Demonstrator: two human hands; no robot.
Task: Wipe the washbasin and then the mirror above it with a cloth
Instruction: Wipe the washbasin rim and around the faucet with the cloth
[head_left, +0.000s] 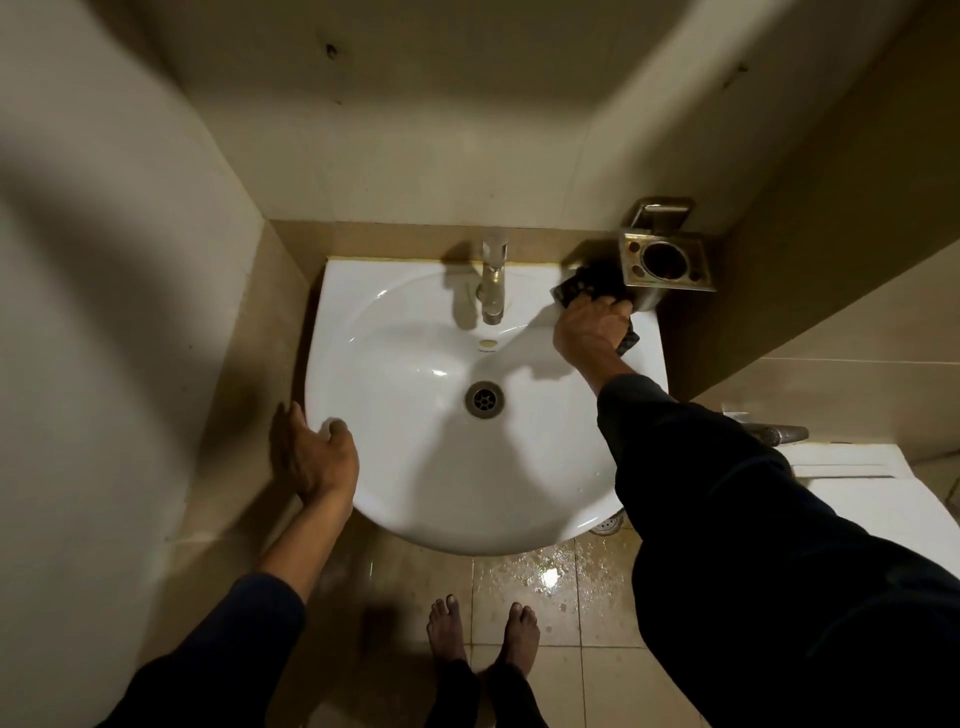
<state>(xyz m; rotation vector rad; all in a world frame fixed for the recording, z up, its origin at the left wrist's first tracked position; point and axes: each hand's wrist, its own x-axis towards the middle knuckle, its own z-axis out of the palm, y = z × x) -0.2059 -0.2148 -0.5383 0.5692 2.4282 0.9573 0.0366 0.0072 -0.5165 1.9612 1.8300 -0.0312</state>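
Observation:
A white washbasin (415, 467) hangs on the wall in front of me, with a metal tap (492, 280) at its back and a drain (484, 399) in the bowl. My right hand (592, 327) presses a dark cloth (582, 283) onto the basin's back right corner, just under a metal holder. My left hand (317, 457) rests on the basin's left rim, thumb over the edge and fingers down the outside. No mirror is in view.
A metal tumbler holder (667, 260) sticks out from the wall above the basin's right corner. A white toilet cistern (852, 467) stands at the right. The tiled floor (545, 577) below the basin is wet; bare feet stand there. Walls close in on both sides.

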